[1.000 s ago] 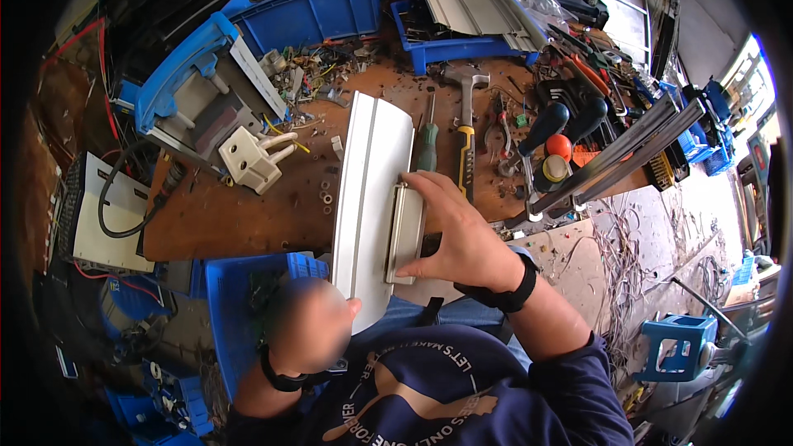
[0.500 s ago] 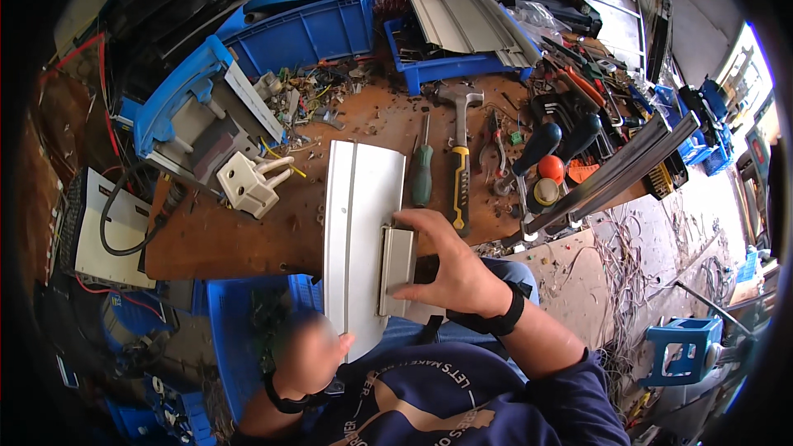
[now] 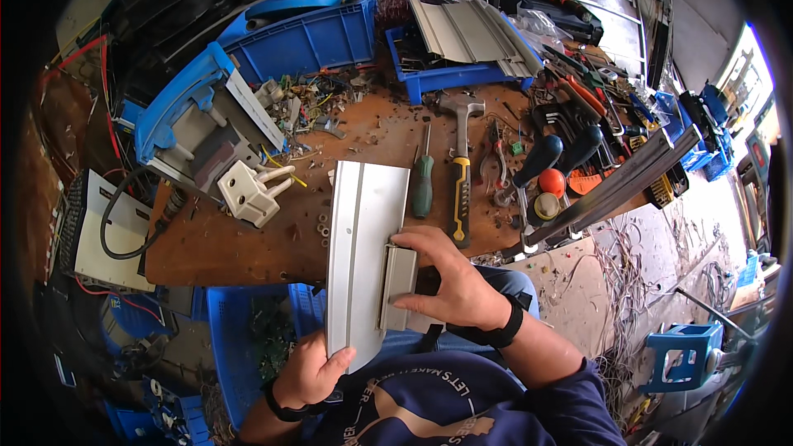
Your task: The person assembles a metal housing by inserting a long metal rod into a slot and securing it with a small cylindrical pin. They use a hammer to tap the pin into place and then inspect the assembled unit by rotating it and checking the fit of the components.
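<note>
A long silver-grey metal profile panel (image 3: 363,231) with a lengthwise groove stands between my hands, over the front edge of the bench. My left hand (image 3: 314,369) grips its lower left corner, thumb on the face and fingers behind. At its right side, my right hand (image 3: 454,281) pinches a short beige metal profile piece (image 3: 400,287) between thumb and fingers. This short piece lies against the panel's right edge; whether the two are joined I cannot tell. A green-handled screwdriver (image 3: 423,186) and a hammer (image 3: 461,182) with a yellow and black grip lie just beyond on the bench.
The brown wooden bench (image 3: 239,252) carries a white plastic bracket (image 3: 252,192), a blue-framed fixture (image 3: 178,107), pliers (image 3: 493,167) and several hand tools at right. Metal bars (image 3: 611,186) jut over its right edge. Behind are a blue tray (image 3: 462,70) and blue crate (image 3: 306,37). A blue stool (image 3: 682,355) stands right.
The panel and both hands have shifted slightly lower in the view. My left hand, blurred before, now shows clearly on the panel's lower corner. My right hand keeps its pinch on the short piece.
</note>
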Available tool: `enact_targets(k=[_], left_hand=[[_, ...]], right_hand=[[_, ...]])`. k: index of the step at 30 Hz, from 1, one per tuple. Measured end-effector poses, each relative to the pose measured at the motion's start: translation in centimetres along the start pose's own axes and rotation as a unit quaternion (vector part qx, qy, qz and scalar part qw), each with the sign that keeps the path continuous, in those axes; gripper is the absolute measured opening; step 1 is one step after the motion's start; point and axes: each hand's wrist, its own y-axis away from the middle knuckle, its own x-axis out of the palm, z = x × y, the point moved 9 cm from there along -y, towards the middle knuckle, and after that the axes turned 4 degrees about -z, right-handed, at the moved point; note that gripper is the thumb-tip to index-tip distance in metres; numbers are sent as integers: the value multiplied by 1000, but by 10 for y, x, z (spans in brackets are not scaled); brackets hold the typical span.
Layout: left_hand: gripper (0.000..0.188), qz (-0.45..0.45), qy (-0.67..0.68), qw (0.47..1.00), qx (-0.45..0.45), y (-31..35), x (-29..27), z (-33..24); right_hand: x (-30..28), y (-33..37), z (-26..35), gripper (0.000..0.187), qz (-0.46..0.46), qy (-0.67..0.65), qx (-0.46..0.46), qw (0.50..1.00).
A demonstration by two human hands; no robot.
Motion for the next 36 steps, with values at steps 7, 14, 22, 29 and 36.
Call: enact_targets(k=[7, 14, 22, 29, 36], left_hand=[[25, -2, 19, 1000, 7, -3, 1, -6], [26, -8, 18, 1000, 5, -4, -4, -2], [31, -16, 74, 997, -21, -15, -7, -14], [31, -4, 73, 996, -41, -17, -6, -17], [34, 18, 34, 999, -33, -14, -4, -17]], right_hand=[[-2, 0, -5, 76, 0, -19, 13, 1000], [-1, -3, 0, 78, -18, 3, -27, 999], [7, 14, 8, 112, -38, 99, -66, 992], [10, 14, 11, 116, -52, 157, -87, 982], [13, 13, 11, 115, -25, 137, -89, 986]])
